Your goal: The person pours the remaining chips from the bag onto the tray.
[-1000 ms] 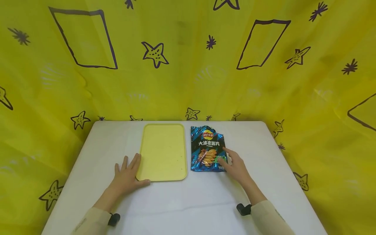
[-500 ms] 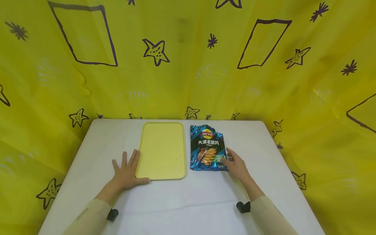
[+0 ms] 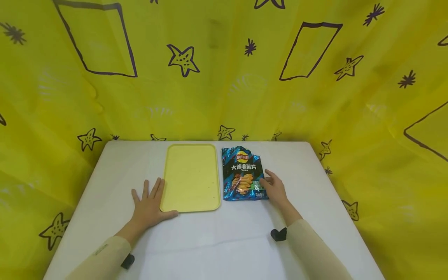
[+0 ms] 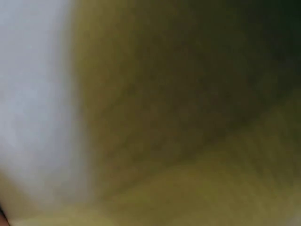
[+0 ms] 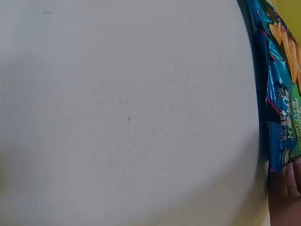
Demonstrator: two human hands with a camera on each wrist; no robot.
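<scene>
My left hand (image 3: 148, 208) lies with fingers spread at the near left corner of a yellow tray (image 3: 190, 179). Its thumb runs along the tray's front edge and its index finger along the left side. To the right of the tray lies a blue and black bag of potato chips (image 3: 243, 175), printed side up. My right hand (image 3: 275, 189) holds this bag by its right edge, thumb over the front. In the right wrist view, fingers (image 5: 286, 181) reach under the corner of the chip bag (image 5: 281, 94). The left wrist view is a dark blur.
A white tabletop (image 3: 210, 249) carries the tray and the bag, both toward its far edge. Yellow curtain (image 3: 217, 97) with drawn stars and frames hangs behind the table and along both sides. A black strap piece (image 3: 279, 234) sits at the right wrist.
My right fingers have come in closer round the bag's right edge, and the bag has shifted slightly left toward the tray. The left hand stays at the tray's corner. The head view has moved a little.
</scene>
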